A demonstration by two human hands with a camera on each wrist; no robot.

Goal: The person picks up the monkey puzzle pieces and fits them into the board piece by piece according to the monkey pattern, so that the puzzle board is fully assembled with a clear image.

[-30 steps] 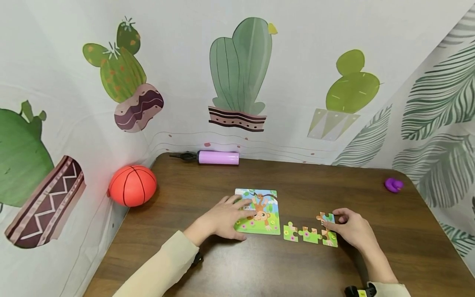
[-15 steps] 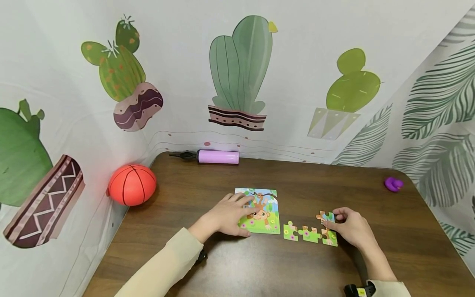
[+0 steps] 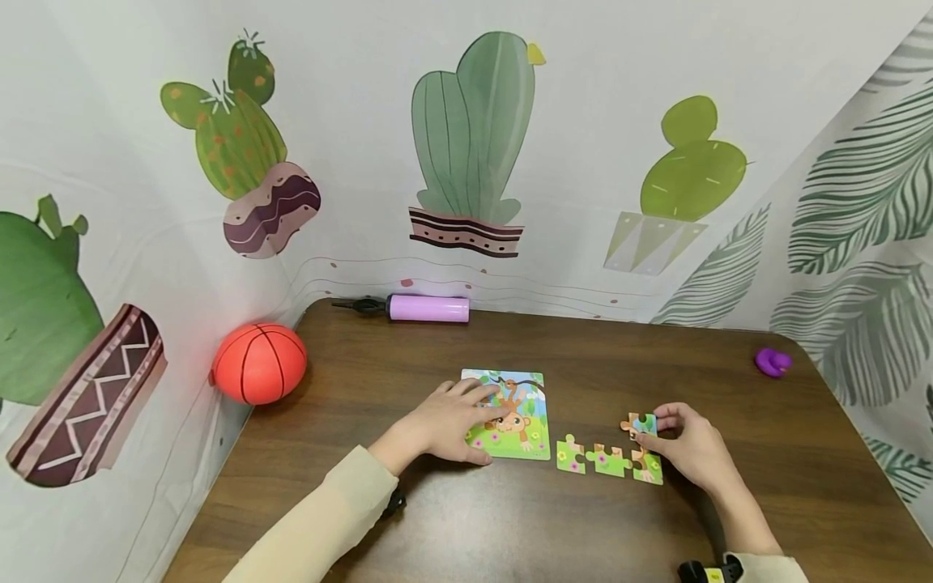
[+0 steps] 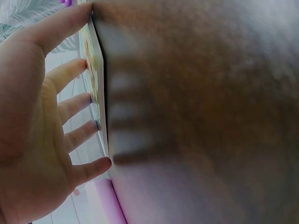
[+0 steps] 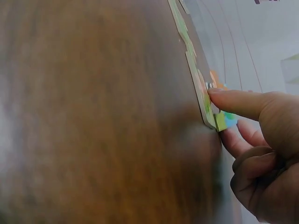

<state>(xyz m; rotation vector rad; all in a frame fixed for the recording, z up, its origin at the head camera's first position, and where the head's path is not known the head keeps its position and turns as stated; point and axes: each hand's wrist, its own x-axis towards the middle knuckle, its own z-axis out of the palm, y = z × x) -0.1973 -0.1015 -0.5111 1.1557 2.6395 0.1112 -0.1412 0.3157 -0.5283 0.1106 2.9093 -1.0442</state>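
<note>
My left hand (image 3: 446,423) rests with spread, nearly straight fingers on a monkey picture board (image 3: 535,444); the left wrist view has its fingertips along the board's edge. To the right, my right hand (image 3: 696,447) pinches a jigsaw piece (image 3: 645,423) in orange, blue and green between thumb and fingers. The right wrist view shows that jigsaw piece (image 5: 230,120) tilted, partly behind the thumb. Just below it lies a green corner piece (image 3: 649,470). A middle piece (image 3: 611,463) and a left piece (image 3: 570,457) continue that row toward the board.
A red ball (image 3: 260,363) with black lines sits at the table's left edge. Along the back edge lies a pink-purple hand pump (image 3: 428,308) with a black nozzle. A purple toy duck (image 3: 773,362) stands at the far right corner of the brown table (image 3: 481,534).
My left hand has slid slightly right on the board. The right hand and its pinched jigsaw piece have shifted slightly away from me; the row of pieces lies as before.
</note>
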